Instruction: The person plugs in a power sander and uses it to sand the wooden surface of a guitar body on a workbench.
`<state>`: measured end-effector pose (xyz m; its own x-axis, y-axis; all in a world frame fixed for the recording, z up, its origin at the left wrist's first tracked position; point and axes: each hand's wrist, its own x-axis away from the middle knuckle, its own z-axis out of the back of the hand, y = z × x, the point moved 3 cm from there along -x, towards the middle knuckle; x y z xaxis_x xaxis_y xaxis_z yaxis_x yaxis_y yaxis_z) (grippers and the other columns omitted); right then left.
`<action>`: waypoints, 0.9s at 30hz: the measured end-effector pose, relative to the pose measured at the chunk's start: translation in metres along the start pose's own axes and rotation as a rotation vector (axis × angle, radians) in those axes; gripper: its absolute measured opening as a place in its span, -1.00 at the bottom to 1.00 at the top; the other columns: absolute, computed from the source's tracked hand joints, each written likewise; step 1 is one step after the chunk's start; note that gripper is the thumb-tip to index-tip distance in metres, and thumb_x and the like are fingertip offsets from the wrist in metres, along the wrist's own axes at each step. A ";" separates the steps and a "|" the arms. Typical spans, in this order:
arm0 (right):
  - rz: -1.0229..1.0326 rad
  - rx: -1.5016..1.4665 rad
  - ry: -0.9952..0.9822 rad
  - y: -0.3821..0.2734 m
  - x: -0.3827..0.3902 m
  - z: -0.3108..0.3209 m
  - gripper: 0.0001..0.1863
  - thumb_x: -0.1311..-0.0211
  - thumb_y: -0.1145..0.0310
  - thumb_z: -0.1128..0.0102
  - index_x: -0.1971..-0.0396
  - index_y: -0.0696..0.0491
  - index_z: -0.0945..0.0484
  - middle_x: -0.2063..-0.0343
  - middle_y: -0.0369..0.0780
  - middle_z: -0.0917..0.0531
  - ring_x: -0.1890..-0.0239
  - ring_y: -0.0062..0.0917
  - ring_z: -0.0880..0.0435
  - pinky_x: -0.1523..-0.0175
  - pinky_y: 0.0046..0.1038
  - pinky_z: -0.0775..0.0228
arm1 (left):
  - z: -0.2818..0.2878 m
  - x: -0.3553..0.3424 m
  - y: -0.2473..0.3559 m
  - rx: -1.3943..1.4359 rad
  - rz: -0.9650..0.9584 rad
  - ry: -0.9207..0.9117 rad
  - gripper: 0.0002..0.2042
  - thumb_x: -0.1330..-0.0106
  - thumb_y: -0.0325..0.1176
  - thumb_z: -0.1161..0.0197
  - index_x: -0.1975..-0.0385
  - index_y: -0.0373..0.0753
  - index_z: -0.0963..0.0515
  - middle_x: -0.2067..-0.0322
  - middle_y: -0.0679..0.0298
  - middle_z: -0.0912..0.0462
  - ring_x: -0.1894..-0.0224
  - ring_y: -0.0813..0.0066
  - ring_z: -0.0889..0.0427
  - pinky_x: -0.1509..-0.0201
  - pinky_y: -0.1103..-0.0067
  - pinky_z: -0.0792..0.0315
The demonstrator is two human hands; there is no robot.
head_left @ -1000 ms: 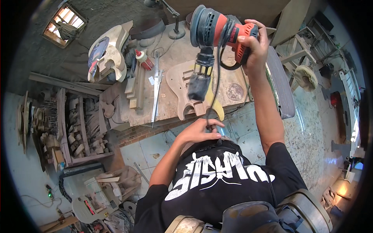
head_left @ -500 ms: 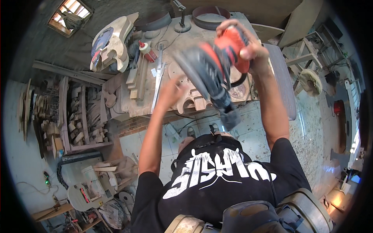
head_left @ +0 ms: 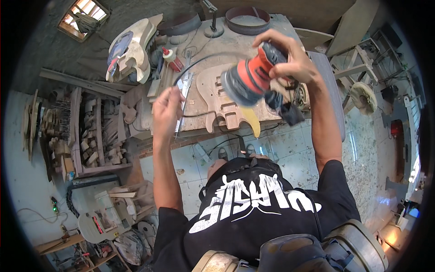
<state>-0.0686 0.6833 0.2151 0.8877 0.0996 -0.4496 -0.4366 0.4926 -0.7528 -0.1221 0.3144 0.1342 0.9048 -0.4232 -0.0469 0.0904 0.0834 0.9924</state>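
My right hand (head_left: 292, 59) grips an orange and black random orbital sander (head_left: 254, 76) by its top, holding it tilted above the workbench (head_left: 195, 50). The sander's round pad faces down and to the left. In my left hand (head_left: 167, 106) the fingers are closed around the sander's black power cord (head_left: 199, 57), which arcs across to the tool. Below them an unpainted wooden electric guitar body (head_left: 209, 93) with routed cavities lies flat on the bench. Its right part is hidden behind the sander, and a yellow patch shows on its near horn.
A red and white glue bottle (head_left: 171, 60) stands beside metal rulers (head_left: 184, 90) at the bench's left. Stacked guitar bodies (head_left: 136, 54) are at the far left. A lamp base (head_left: 214, 31) and a round metal ring (head_left: 247, 21) sit at the back. A shelf (head_left: 97, 136) holds wood offcuts.
My left hand has moved left and now holds the cord. My right hand has turned the sander and shifted it slightly right and lower, uncovering more of the guitar body.
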 end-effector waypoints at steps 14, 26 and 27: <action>0.108 -0.013 0.538 -0.010 -0.001 -0.007 -0.37 0.04 0.38 -0.42 -0.15 0.11 -0.56 0.10 -0.27 -0.61 0.19 -0.56 -0.66 -0.05 -0.54 -0.51 | -0.119 0.067 -0.057 -0.390 -0.032 -0.970 -0.58 -0.44 0.02 -0.42 -0.03 -0.22 -0.77 0.23 0.09 -0.82 0.14 0.30 -0.79 0.01 0.39 -0.60; 0.112 -0.572 -0.417 0.017 0.005 -0.040 -0.19 0.41 0.06 -0.43 0.01 0.18 -0.60 0.10 -0.16 -0.58 0.02 -0.35 -0.60 -0.13 -0.36 -0.42 | 0.025 0.005 -0.067 -0.480 0.060 0.267 -0.67 -0.65 -0.13 -0.13 0.09 -0.28 -0.69 0.52 0.24 -0.60 0.46 0.43 -0.62 0.35 0.40 -0.47; 0.117 -0.582 -0.423 0.017 0.005 -0.046 -0.19 0.41 0.06 -0.43 0.01 0.18 -0.60 0.10 -0.16 -0.58 0.02 -0.35 -0.60 -0.13 -0.36 -0.42 | 0.017 0.009 -0.095 -0.663 0.054 0.160 -0.64 -0.65 -0.12 -0.10 0.04 -0.30 -0.69 0.49 0.12 -0.66 0.44 0.25 -0.69 0.30 0.29 -0.53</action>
<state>-0.0784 0.6526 0.1779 0.7596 0.5073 -0.4070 -0.4347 -0.0695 -0.8979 -0.1297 0.2872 0.0419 0.9609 -0.2686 -0.0665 0.2333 0.6572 0.7167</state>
